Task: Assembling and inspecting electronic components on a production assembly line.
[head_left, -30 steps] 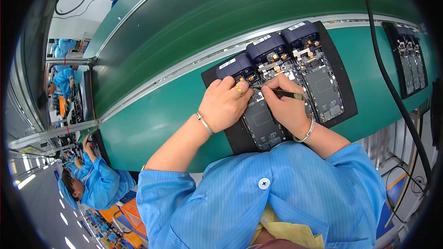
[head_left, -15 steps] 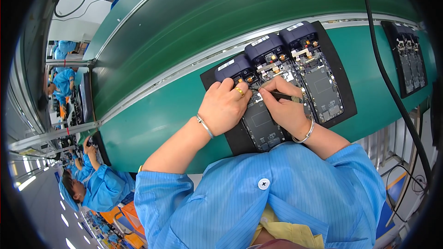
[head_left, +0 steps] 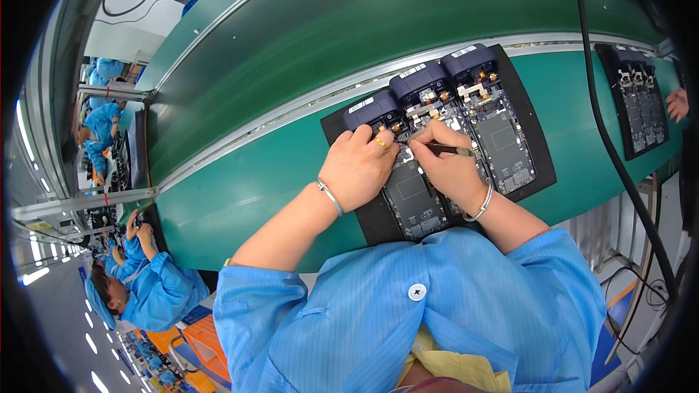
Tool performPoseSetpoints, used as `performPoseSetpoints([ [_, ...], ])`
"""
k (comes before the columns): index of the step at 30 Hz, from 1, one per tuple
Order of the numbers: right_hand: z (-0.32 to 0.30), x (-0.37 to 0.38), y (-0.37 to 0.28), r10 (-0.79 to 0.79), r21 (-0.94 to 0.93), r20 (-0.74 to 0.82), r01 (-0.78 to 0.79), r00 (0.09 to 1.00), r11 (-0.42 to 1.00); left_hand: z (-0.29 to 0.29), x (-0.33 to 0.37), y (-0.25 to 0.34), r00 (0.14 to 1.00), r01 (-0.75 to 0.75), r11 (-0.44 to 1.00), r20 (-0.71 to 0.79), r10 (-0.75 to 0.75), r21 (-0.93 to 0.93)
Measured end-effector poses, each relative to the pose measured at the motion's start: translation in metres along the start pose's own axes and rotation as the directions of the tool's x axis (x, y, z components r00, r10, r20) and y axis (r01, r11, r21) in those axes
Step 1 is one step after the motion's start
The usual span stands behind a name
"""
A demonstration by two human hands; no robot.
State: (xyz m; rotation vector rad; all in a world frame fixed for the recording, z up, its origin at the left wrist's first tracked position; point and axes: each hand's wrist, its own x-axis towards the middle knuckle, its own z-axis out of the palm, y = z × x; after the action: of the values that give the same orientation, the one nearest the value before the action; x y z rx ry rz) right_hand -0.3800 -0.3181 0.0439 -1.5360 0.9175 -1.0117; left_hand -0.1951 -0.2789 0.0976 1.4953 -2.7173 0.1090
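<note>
Right hand (head_left: 453,173) is pinching a thin dark tool (head_left: 445,149), prob. a fine driver or tweezers, fingers closed round it. The tool's long axis is running nearly level across the frame, tip pointing left toward the left hand. Left hand (head_left: 359,167) is curled narrow, fingertips pressing down on the top of the middle open device (head_left: 415,193); it isn't gripping anything I can make out, though the fingertips are partly hidden.

Both hands are meeting over that middle device, at frame centre, just above the person's blue sleeves. The device is lying directly under the hands, its long axis running away from the body twd. the upper part of the frame. The tool tip is landing btw. the two hands, so the right hand is the nearer one to the work spot.

Three such devices are sitting side by side in a black tray (head_left: 535,145) on the green surface (head_left: 247,196). A second tray (head_left: 641,105) is lying at right; a black cable (head_left: 608,145) is crossing btw. them.
</note>
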Motion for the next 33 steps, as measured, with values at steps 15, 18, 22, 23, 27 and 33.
performPoseSetpoints([
  [15, 0.057, -0.035, -0.016, -0.399, -0.166, 0.673, 0.653, 0.623, 0.739, 0.11, -0.128, -0.131, 0.331, 0.94, 0.314, -0.124, -0.936, 0.134],
  [18, 0.058, -0.037, -0.021, -0.34, -0.225, 0.714, 0.66, 0.612, 0.716, 0.104, -0.126, -0.13, 0.307, 0.949, 0.299, -0.078, -0.949, 0.103],
  [22, 0.068, -0.043, -0.025, -0.239, -0.335, 0.74, 0.652, 0.629, 0.68, 0.099, -0.117, -0.132, 0.276, 0.957, 0.271, -0.036, -0.961, 0.101],
  [23, 0.073, -0.044, -0.025, -0.236, -0.361, 0.721, 0.644, 0.651, 0.674, 0.099, -0.117, -0.132, 0.269, 0.959, 0.264, -0.028, -0.963, 0.106],
  [27, 0.085, -0.046, -0.014, -0.284, -0.435, 0.681, 0.684, 0.675, 0.586, 0.098, -0.116, -0.133, 0.263, 0.961, 0.26, -0.024, -0.965, 0.091],
  [33, 0.063, -0.038, -0.013, -0.194, -0.545, 0.66, 0.64, 0.726, 0.542, 0.113, -0.136, -0.142, 0.272, 0.96, 0.268, -0.037, -0.962, 0.084],
])
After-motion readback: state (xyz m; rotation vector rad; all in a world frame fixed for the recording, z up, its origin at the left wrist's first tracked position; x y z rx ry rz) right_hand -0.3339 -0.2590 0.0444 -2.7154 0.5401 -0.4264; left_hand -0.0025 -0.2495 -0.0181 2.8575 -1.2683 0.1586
